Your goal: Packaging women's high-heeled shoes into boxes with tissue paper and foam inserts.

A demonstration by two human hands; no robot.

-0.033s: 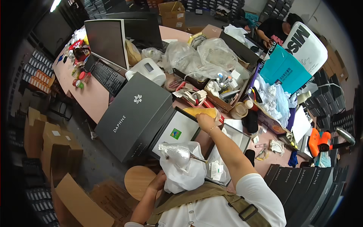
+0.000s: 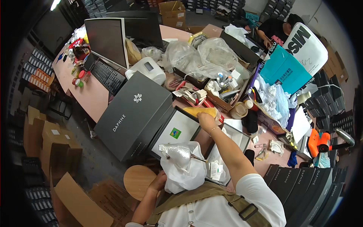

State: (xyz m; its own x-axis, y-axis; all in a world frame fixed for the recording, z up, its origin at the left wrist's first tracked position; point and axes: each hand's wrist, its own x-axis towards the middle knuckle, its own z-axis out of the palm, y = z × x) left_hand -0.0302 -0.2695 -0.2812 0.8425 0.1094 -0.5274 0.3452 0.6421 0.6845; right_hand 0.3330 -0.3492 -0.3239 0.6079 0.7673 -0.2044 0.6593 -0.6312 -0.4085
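Right hand shifted slightly; open box holds paper.

Moderate indoor light, worktop fairly evenly lit, shadows soft. Tube light blown out at 10 o'clock; glints on silvery wrap, 6 o'clock of centre. Strong fisheye bend, rim black at 3 and 9; centre sharp, far boxes at 12 soft.

Through the head view I see the right hand at the edge of a yellow item; its grip I can't make out. The left hand is beside white tissue paper around a silver high-heeled shoe. A large dark-grey box stands near a black keyboard.
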